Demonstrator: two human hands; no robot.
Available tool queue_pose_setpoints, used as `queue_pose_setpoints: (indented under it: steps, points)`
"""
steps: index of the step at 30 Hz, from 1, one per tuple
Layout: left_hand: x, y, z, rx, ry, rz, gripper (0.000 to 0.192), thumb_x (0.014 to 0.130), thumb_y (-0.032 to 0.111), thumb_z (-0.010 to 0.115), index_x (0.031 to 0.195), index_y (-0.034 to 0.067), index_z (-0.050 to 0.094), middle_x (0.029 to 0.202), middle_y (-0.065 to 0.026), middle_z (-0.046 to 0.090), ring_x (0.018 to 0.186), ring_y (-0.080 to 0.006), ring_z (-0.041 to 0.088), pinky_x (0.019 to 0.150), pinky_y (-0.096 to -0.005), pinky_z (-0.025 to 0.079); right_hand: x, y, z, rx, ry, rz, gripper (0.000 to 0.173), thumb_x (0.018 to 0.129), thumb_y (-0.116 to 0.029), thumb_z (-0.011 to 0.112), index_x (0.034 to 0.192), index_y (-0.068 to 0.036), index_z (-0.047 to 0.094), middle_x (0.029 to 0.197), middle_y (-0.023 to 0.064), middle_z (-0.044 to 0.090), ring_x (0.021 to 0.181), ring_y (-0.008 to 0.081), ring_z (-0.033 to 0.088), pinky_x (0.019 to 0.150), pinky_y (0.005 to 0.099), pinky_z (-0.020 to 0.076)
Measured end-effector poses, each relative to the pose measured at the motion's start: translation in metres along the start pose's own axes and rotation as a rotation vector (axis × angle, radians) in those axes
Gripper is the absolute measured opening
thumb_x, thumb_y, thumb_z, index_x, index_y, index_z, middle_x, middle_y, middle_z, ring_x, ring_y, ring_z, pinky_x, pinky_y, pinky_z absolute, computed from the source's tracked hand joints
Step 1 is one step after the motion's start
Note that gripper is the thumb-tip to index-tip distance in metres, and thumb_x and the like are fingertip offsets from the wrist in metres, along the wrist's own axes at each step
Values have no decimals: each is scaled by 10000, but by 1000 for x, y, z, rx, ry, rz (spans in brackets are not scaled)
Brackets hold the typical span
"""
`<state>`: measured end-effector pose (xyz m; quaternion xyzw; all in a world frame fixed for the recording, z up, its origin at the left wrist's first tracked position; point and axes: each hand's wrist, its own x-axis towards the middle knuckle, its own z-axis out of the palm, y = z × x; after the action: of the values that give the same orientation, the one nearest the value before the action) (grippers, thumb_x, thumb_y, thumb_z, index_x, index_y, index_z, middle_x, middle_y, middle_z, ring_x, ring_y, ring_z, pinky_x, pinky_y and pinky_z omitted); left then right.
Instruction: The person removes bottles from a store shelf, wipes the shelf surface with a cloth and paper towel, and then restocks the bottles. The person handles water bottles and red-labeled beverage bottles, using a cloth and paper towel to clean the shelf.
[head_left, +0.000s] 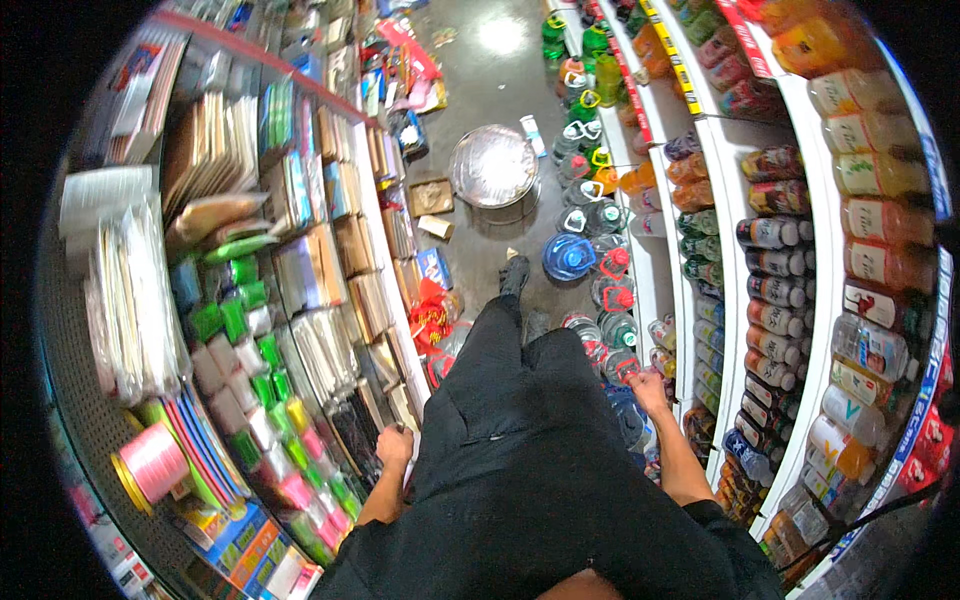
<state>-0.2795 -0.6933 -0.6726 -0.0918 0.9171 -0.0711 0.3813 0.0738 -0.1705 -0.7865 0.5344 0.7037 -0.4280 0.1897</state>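
Observation:
My left hand (394, 445) hangs beside the left shelf, near stacked paper goods and black packets (355, 433). Its fingers are curled; whether it holds anything is unclear. Over on the right, my right hand (648, 391) is low beside the drink shelves, close to the red handle of a large clear plastic bottle (621, 366). Whether the fingers touch or grip that handle cannot be told. Several large bottles with handles stand on the floor along the right shelf, including a blue water jug (568, 256). My legs are in the aisle, one shoe (514, 274) forward.
A round metal-topped stool or drum (495, 166) stands ahead in the aisle. Left of it lie an open cardboard box (430, 198) and a small carton (436, 226). Red plastic packaging (431, 319) edges the left shelf. White shelves (739, 225) of bottled drinks line the right side.

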Motion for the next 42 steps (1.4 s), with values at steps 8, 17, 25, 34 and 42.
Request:
queue_pose_setpoints:
  steps: [8, 17, 25, 34, 42]
  points:
    - [26, 45, -15, -52, 52, 138, 341, 864, 396, 739, 1039, 118, 832, 1052, -222, 784, 1046, -410, 747, 939, -494, 583, -27, 51, -13, -149, 32, 37, 511, 943, -492, 682, 754, -20, 731, 728, 227, 690, 685, 375, 687, 678, 528, 493]
    - [53, 85, -37, -117, 56, 303, 468, 878, 426, 747, 1050, -7, 790, 973, -277, 766, 985, -433, 752, 885, -484, 576, -97, 142, 18, -162, 3, 89, 464, 891, -436, 674, 774, 8, 738, 754, 242, 708, 738, 405, 711, 725, 511, 550]
    - [88, 141, -78, -203, -132, 477, 404, 902, 370, 772, 1041, -7, 804, 848, -179, 790, 775, -297, 770, 749, -422, 588, -84, 79, 29, 179, 209, 154, 485, 890, -429, 725, 706, 17, 675, 658, 218, 651, 614, 327, 648, 614, 521, 471]
    - [149, 281, -152, -304, -218, 675, 273, 900, 228, 794, 975, -34, 777, 836, -114, 764, 770, -223, 734, 673, -383, 585, -123, 18, 67, 249, 151, 374, 365, 901, -387, 721, 798, -45, 790, 781, 208, 736, 708, 345, 723, 686, 477, 531]
    - [176, 358, -215, -419, -527, 579, 213, 968, 184, 717, 864, 9, 651, 722, -73, 648, 567, -170, 591, 486, -305, 443, -166, -19, 177, 443, 321, 308, 444, 983, -413, 686, 795, -13, 731, 782, 222, 701, 702, 338, 687, 620, 544, 443]
